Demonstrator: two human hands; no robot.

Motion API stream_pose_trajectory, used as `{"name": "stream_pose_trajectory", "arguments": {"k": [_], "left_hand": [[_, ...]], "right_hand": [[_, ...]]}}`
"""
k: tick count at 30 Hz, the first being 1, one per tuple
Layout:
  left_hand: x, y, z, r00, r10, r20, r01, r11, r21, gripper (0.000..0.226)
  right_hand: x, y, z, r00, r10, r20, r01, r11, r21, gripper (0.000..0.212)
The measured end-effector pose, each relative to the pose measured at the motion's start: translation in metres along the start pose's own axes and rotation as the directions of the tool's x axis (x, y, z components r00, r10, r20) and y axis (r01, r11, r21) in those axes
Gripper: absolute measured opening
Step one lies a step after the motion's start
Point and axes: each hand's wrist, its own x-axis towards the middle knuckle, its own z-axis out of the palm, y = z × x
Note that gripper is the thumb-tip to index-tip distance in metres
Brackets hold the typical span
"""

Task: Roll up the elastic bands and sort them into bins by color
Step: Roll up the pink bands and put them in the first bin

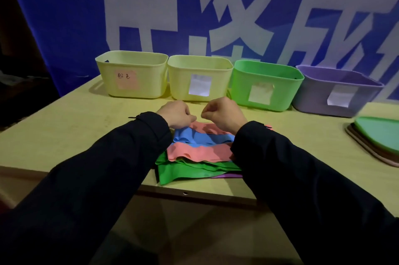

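Near the front edge of the table (64, 126), between two dark sleeves, lies a loose stack of elastic bands (198, 152). A pink band (207, 127) is on top at the far side, then a blue band (194, 138), a second pink one (198, 153) nearer the person, green bands (185, 172) below that, and a sliver of purple band (228, 176) at the bottom right.

At the far edge of the top pink band, the left hand (177, 113) and the right hand (222, 114) sit close together, knuckles up and fingers curled. Each grip looks closed in a pinch at the band's far edge, though the fingertips are turned away and the contact itself is hard to make out.

Beyond the hands, four bins stand in a row along the back of the table, just beside each other: a pale yellow bin (131, 64) with a pink label bearing handwriting, a second pale yellow bin (199, 68) with a white label, a green bin (265, 74) with a pale label, and a purple bin (336, 83) with a white label.

At the right edge of the table lies a stack of flat lids (380, 141), green on top of brown. Behind everything hangs a blue banner (64, 16) with large white characters.
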Motion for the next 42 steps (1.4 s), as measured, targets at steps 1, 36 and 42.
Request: {"name": "stream_pose_trajectory", "arguments": {"k": [1, 36, 42], "left_hand": [[0.001, 0.0, 0.003, 0.999, -0.015, -0.028, 0.015, 1.0, 0.001, 0.029], [-0.046, 0.087, -0.064, 0.955, 0.176, -0.24, -0.261, 0.104, -0.96, 0.035], [-0.045, 0.091, -0.061, 0.937, 0.194, -0.289, -0.289, -0.03, -0.957, 0.039]], "right_hand": [[-0.001, 0.001, 0.0, 1.0, 0.011, 0.001, -0.011, 1.0, 0.006, 0.007], [-0.009, -0.066, -0.089, 0.906, 0.086, -0.415, 0.299, 0.563, 0.771, 0.021], [-0.008, -0.073, -0.086, 0.894, 0.102, -0.436, 0.31, 0.56, 0.768, 0.021]]}}
